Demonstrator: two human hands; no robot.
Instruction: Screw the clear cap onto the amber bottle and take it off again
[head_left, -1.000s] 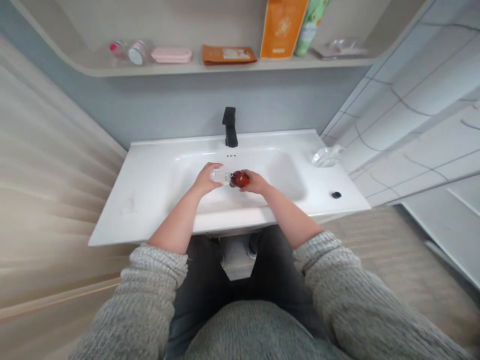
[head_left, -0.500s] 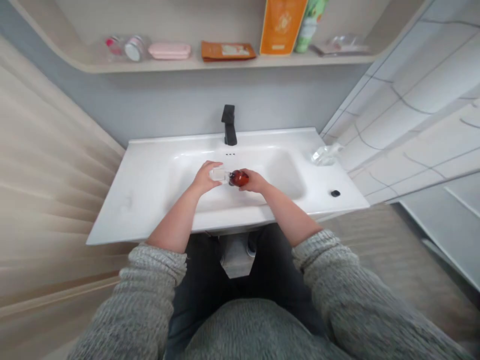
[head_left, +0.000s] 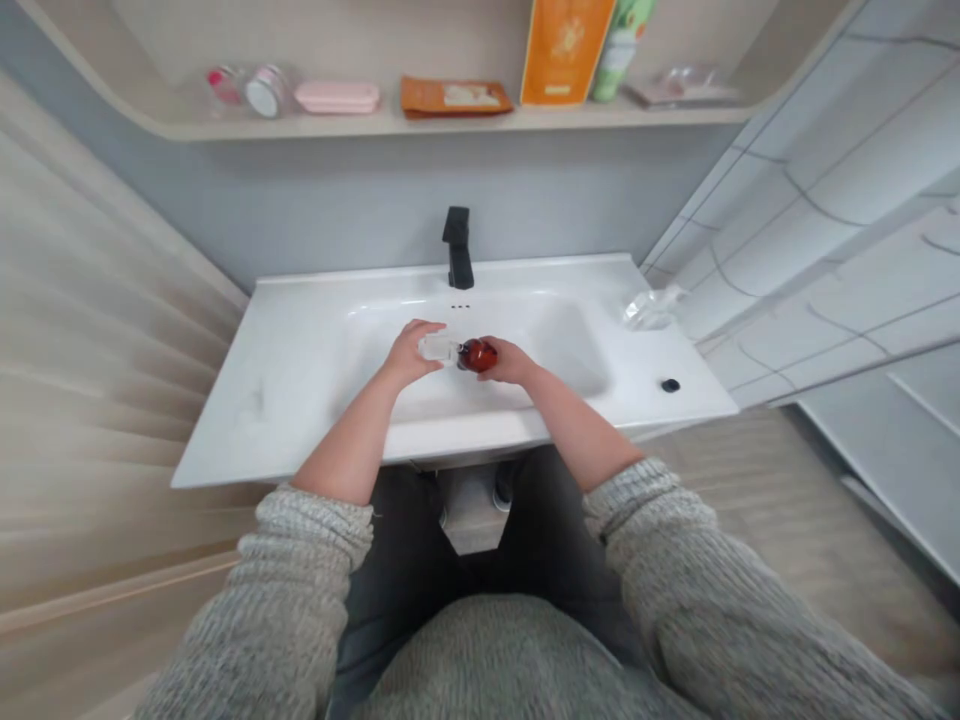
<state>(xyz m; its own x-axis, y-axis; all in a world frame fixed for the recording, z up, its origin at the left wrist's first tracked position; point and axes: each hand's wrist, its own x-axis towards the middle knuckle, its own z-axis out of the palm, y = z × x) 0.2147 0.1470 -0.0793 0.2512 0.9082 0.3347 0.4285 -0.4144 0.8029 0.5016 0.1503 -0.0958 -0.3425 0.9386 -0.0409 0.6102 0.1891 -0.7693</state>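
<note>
Over the white sink basin (head_left: 555, 345), my left hand (head_left: 409, 355) has its fingers wrapped round a clear container (head_left: 438, 348). My right hand (head_left: 508, 362) grips a dark red-brown bottle (head_left: 480, 355), tilted on its side with its neck toward the clear container. The two mouths meet or nearly meet; whether they touch is too small to tell. Behind both hands stands a black faucet (head_left: 458, 250). Whether any liquid passes between the containers cannot be made out.
A clear object (head_left: 649, 309) lies on the counter's right side, with a small black cap (head_left: 670, 386) nearer the front. Above is a shelf (head_left: 315, 125) holding an orange pouch (head_left: 564, 50), a green tube (head_left: 621, 50), a pink case (head_left: 337, 97) and small jars.
</note>
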